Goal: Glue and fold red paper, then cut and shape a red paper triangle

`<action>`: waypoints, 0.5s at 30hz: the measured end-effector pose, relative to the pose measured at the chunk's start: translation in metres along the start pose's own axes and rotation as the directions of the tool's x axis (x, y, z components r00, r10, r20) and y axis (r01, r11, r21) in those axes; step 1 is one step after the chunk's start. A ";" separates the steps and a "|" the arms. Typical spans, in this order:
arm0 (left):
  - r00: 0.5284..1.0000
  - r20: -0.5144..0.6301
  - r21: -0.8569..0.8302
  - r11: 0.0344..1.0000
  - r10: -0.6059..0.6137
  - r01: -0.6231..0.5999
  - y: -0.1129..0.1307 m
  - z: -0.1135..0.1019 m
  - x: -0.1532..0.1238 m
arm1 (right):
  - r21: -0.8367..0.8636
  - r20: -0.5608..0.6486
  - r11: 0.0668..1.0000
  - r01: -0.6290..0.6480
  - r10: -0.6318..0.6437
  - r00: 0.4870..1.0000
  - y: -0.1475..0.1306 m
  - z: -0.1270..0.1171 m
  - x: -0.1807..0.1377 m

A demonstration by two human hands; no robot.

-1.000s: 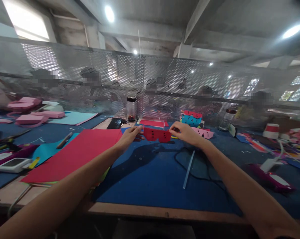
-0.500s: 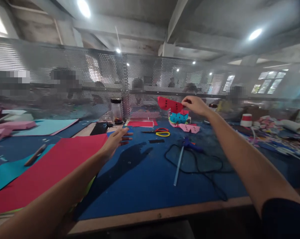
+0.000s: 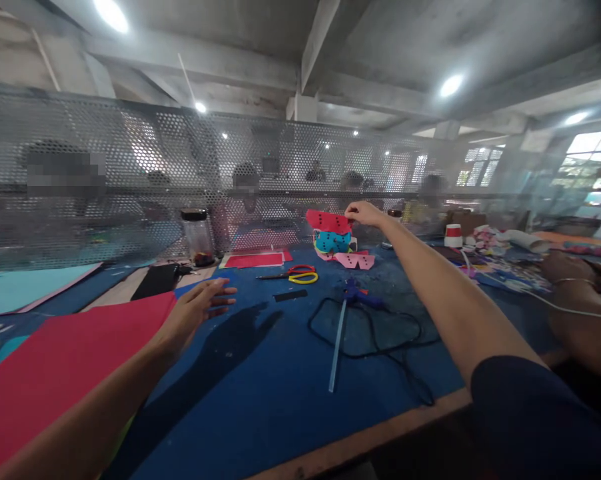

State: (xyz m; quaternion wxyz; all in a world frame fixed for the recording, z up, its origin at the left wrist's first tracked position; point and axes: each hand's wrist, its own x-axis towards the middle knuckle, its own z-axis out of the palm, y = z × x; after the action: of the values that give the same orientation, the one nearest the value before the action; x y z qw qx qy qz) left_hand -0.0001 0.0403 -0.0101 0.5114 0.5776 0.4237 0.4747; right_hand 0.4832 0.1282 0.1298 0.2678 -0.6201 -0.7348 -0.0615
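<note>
My right hand [image 3: 364,213] pinches one end of a red paper cut-out [image 3: 325,221] with black dots, at the far side of the table. Directly below it, a blue dotted paper cut-out [image 3: 333,241] and pink dotted cut-outs [image 3: 355,261] are piled together. Whether the red piece touches the pile I cannot tell. My left hand [image 3: 203,303] is open with fingers stretched out, just above the table beside a large red paper sheet [image 3: 80,353]. Scissors [image 3: 300,274] with red and yellow handles and a small black strip [image 3: 290,295] lie between my hands.
A blue glue gun [image 3: 360,293] with a clear glue stick and a looped black cord lies on the blue table [image 3: 250,400]. A dark-lidded jar [image 3: 197,237] stands near the perforated metal screen [image 3: 180,147]. To the right, another person's hand [image 3: 570,270] is near paper scraps.
My right hand has lowered the red cut-out down to the pile. The view has turned to the right, bringing another person's arm into sight. My left hand stays open.
</note>
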 end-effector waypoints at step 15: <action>1.000 0.006 0.054 0.999 0.000 0.000 -0.004 0.004 -0.003 | -0.109 0.104 0.983 -0.147 0.158 0.982 0.035 0.038 0.002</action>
State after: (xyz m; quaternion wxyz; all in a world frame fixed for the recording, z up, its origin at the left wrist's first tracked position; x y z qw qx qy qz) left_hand 0.0029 0.0370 -0.0150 0.4967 0.5928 0.4348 0.4614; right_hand 0.5042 0.1537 0.0900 0.1985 -0.6899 -0.6949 -0.0429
